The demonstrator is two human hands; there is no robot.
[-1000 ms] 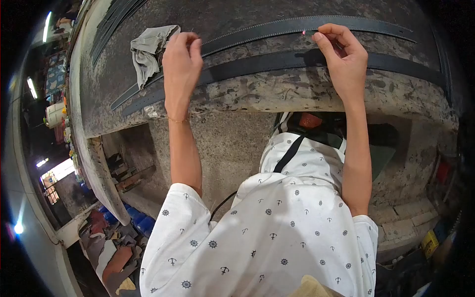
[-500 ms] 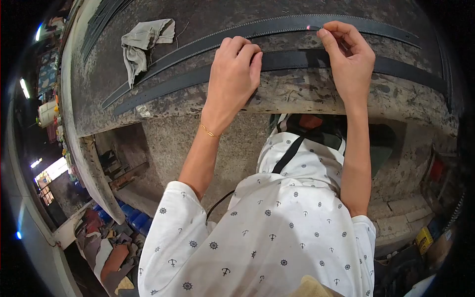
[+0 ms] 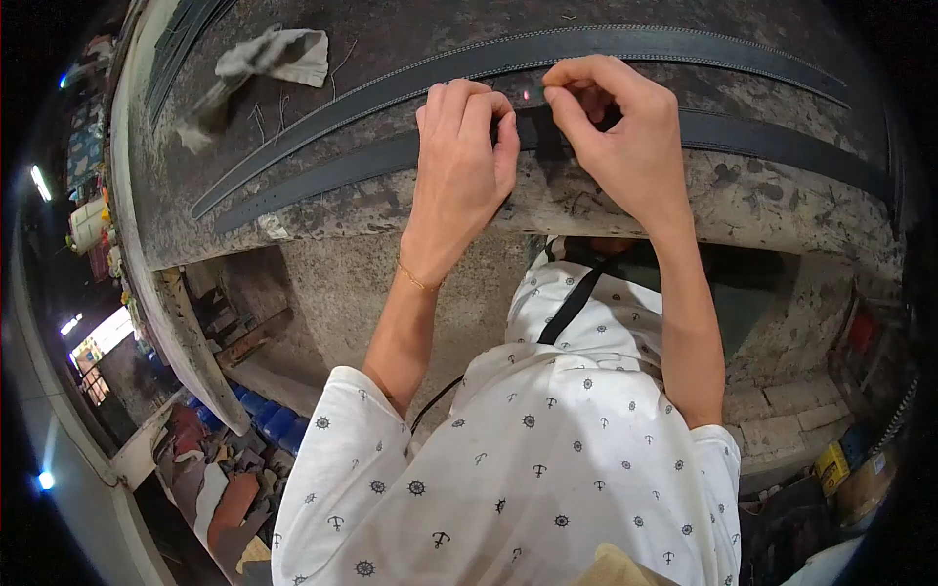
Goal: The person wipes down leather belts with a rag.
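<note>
Two long black leather belt straps lie across the worktable: the farther, light-stitched belt strap (image 3: 625, 43) and the nearer belt strap (image 3: 782, 148). My left hand (image 3: 459, 146) is closed over the nearer strap, fingers curled and thumb alongside; what is in its grip, if anything, is hidden. My right hand (image 3: 625, 127) is just to its right, thumb and forefinger pinched on a short, thin dark piece, mostly hidden. A small pinkish glow (image 3: 526, 95) shows just left of these fingertips, between the two hands.
A grey cloth (image 3: 298, 57), partly blurred, and loose threads (image 3: 281, 112) are at the left of the worktable (image 3: 430, 29). More dark straps (image 3: 186, 49) lie at the far left. Scraps (image 3: 230, 498) are piled at lower left, beside blue containers (image 3: 278, 425).
My right hand has moved left and slightly down, toward my left hand, and the glow has moved with it. The cloth has shifted left and its left part is blurred.
</note>
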